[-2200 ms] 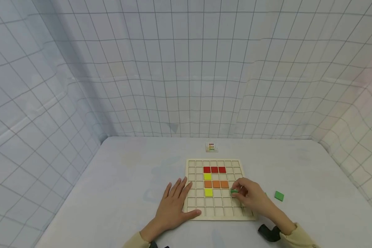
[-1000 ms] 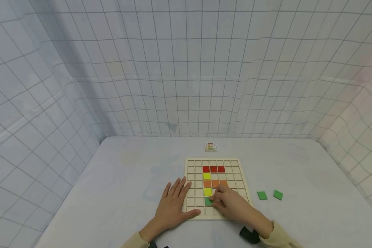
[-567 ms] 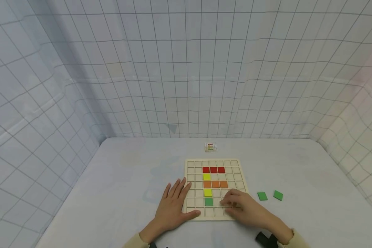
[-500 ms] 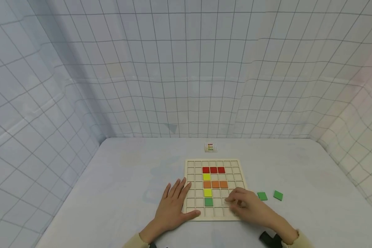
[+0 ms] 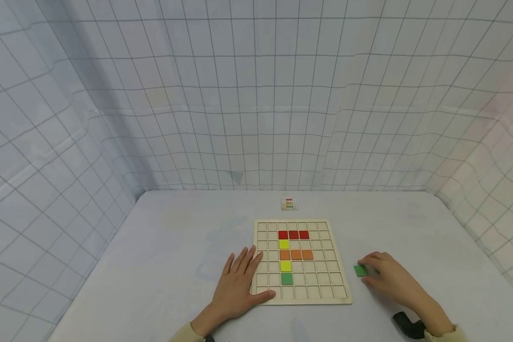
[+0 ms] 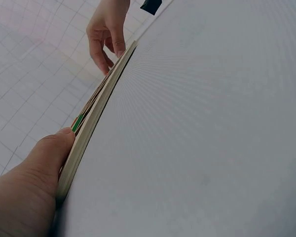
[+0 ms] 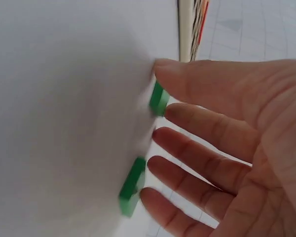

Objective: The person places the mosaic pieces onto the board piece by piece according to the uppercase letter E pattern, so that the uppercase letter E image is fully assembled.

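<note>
My left hand (image 5: 236, 287) lies flat with fingers spread on the left edge of a pale wooden grid board (image 5: 318, 295); its thumb rests on the front rim. Set in the board are red tiles (image 5: 293, 235), orange tiles (image 5: 296, 255), two yellow tiles (image 5: 285, 266) and one green tile (image 5: 287, 279). To the right of the board, my right hand (image 5: 389, 278) is over a loose green tile (image 5: 361, 270), thumb and index finger on either side of it. In the right wrist view the fingers look extended, and a second loose green tile (image 7: 132, 187) lies by the little finger.
A small card (image 5: 289, 204) with a coloured grid pattern lies behind the board. White table cloth (image 5: 175, 247) surrounds everything. Grid-lined curtains (image 5: 256, 118) stand at the back and sides. A black strap piece (image 5: 409, 326) sits at the right wrist.
My right hand put a green tile into the board below the lower yellow one, let go, and moved right to the loose green tiles. The left hand stayed in place.
</note>
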A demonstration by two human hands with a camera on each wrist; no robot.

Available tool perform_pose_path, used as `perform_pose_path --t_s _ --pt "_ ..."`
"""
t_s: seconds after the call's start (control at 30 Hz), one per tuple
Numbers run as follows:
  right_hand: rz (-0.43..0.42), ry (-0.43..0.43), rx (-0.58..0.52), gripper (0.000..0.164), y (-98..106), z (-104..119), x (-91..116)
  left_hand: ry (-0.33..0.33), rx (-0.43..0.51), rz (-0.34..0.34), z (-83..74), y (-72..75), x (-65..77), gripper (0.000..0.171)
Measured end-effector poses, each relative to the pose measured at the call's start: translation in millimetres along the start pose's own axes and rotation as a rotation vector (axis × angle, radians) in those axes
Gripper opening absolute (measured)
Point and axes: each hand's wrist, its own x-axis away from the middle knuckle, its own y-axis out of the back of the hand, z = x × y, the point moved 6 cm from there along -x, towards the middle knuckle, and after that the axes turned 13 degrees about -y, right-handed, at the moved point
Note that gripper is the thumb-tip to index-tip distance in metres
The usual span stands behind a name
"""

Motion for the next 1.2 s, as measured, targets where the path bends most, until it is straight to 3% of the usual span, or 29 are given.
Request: perform_pose_path --t_s 0.1,0.4,0.7,0.8,0.9,1.0,1.07,1.2 --pt "0.032 -0.004 -0.03 0.031 0 -7 2 -0.002 0.002 -0.005 -0.5 0.5 0.0 0.095" --pt "-0.003 0.015 -0.101 0.022 -3 -9 0 -0.006 0.011 -0.011 -1.0 2.8 -0.3 0.094" --pt "0.098 -0.043 -0.239 0.026 -8 -3 -8 0.003 0.008 -0.003 0.8 0.5 -0.2 0.094" --pt "0.07 -0.034 -0.26 0.025 -9 4 -8 0.001 0.008 -0.007 1.2 -0.2 -0.3 0.094" --pt "-0.016 -0.034 -0.267 0.027 -7 16 -9 0.0 0.0 -0.009 1.7 -0.5 -0.2 0.094" --pt "-0.112 0.035 -0.308 0.03 -6 33 -8 -0.002 0.002 -0.013 1.4 0.1 0.0 0.094" --pt "-0.127 0.101 -0.36 0.032 -9 47 -7 -0.002 0.006 -0.012 0.8 0.8 0.0 0.094" --pt "-0.011 0.21 -0.465 0.027 -22 74 -7 0.001 0.012 -0.008 -0.3 2.3 -0.2 0.095"
